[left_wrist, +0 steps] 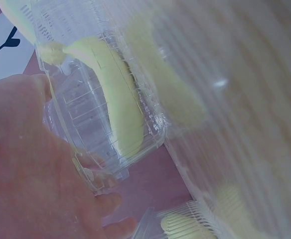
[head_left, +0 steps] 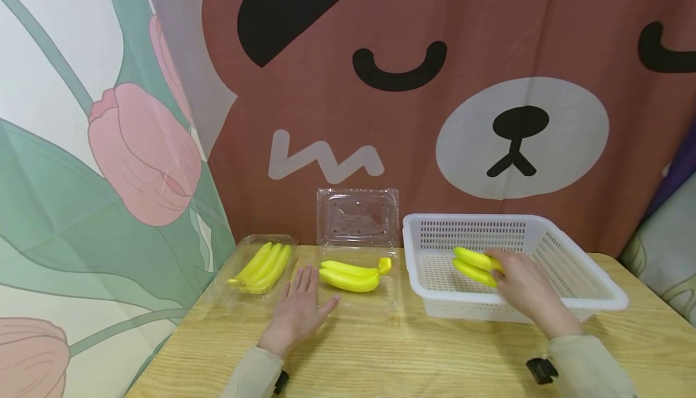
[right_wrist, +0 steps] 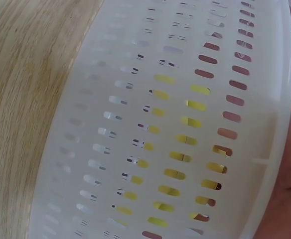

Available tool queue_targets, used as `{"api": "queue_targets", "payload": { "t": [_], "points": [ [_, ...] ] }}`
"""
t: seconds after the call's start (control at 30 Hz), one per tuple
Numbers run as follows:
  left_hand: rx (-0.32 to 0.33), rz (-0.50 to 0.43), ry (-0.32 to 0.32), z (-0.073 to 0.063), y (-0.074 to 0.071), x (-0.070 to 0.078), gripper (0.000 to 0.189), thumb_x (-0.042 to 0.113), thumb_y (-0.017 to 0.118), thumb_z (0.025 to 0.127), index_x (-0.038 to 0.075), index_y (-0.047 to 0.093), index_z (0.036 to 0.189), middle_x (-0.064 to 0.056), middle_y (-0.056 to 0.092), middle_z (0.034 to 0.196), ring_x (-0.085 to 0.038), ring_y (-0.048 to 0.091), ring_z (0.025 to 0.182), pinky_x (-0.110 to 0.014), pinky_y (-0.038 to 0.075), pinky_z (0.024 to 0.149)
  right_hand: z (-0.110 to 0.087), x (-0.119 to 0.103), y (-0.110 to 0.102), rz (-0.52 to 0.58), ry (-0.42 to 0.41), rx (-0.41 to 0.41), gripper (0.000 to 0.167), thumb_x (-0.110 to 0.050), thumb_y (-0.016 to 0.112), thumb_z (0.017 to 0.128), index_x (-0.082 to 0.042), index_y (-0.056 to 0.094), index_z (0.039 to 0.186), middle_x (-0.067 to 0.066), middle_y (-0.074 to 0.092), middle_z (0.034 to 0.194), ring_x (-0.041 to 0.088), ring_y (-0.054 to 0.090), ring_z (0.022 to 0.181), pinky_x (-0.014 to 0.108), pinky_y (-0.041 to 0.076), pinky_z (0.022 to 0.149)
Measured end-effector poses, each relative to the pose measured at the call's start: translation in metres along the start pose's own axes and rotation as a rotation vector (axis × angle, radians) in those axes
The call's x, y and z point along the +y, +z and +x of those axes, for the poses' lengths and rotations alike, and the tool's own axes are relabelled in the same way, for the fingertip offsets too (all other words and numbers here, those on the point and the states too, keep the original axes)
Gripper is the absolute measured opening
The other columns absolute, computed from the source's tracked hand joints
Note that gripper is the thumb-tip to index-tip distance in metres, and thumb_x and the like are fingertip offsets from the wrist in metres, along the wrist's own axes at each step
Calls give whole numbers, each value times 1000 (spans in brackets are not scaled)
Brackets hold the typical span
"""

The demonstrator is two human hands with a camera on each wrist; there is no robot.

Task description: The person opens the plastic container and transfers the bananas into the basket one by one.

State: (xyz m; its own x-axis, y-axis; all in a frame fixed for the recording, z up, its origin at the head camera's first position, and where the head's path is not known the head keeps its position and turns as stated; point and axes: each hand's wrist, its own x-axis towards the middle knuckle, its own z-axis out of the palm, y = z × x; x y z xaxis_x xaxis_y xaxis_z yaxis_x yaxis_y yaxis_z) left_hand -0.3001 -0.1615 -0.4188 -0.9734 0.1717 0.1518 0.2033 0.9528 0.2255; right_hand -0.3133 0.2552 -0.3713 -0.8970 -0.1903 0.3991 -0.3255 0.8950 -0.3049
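Observation:
My right hand [head_left: 526, 289] reaches over the near rim of a white slotted plastic basket [head_left: 508, 297] and grips yellow bananas [head_left: 472, 259] inside it. The right wrist view shows only yellow patches through the basket wall [right_wrist: 85, 149]; the fingers are mostly hidden. With straight fingers, my left hand [head_left: 296, 316] lies at the left side of an open clear plastic clamshell box [head_left: 357, 217], its fingers touching the edge in the left wrist view. Yellow bananas [head_left: 350, 280] lie in that box, stem end to the right.
Left of my left hand, another clear box [head_left: 231, 271] holds several bananas [head_left: 266, 268] under its lid. All stand on a wooden table [head_left: 380, 356]. A curtain with a bear print [head_left: 489, 35] hangs close behind the table.

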Motion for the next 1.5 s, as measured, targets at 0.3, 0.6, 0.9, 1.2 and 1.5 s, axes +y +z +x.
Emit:
{"api": "queue_targets", "payload": {
  "t": [0.3, 0.6, 0.9, 1.2, 1.5],
  "points": [
    [-2, -10, 2, -1, -1, 1, 87, 63, 37, 99, -2, 21, 154, -20, 16, 161, -35, 13, 148, -56, 15, 117, -1, 2, -1, 15, -22, -4, 41, 7, 66, 86, 8, 59, 126, 28, 65, 111, 48, 59, 98, 61, 49, 79],
    [-8, -10, 1, -1, -1, 1, 87, 63, 36, 99, -3, 22, 154, -20, 15, 161, -36, 13, 148, -56, 15, 117, -1, 0, 1, 9, 4, -17, 41, 4, 65, 88, 6, 58, 129, 29, 60, 122, 50, 54, 106, 64, 45, 86],
    [-1, -10, 6, -1, -1, 1, 88, 63, 37, 99, -3, 22, 154, -20, 15, 161, -36, 14, 147, -56, 16, 117, -2, 0, 0, 3, 7, -6, 40, 3, 65, 89, 5, 59, 129, 30, 57, 123, 51, 50, 110, 65, 42, 89],
    [-4, -11, 0, 0, 0, 0, 88, 63, 38, 98, -2, 21, 155, -19, 14, 161, -36, 14, 147, -56, 15, 117, -1, 1, 0, -13, -9, 7, 43, 2, 66, 89, 7, 56, 130, 31, 55, 123, 50, 49, 112, 65, 41, 92],
    [0, -16, 3, 0, -1, 1, 87, 63, 38, 99, -3, 21, 154, -20, 14, 161, -36, 13, 147, -56, 14, 117, 1, -9, 2, -6, -21, 8, 41, -8, 63, 92, 7, 56, 130, 32, 55, 125, 53, 46, 116, 68, 37, 94]
  ]
}}
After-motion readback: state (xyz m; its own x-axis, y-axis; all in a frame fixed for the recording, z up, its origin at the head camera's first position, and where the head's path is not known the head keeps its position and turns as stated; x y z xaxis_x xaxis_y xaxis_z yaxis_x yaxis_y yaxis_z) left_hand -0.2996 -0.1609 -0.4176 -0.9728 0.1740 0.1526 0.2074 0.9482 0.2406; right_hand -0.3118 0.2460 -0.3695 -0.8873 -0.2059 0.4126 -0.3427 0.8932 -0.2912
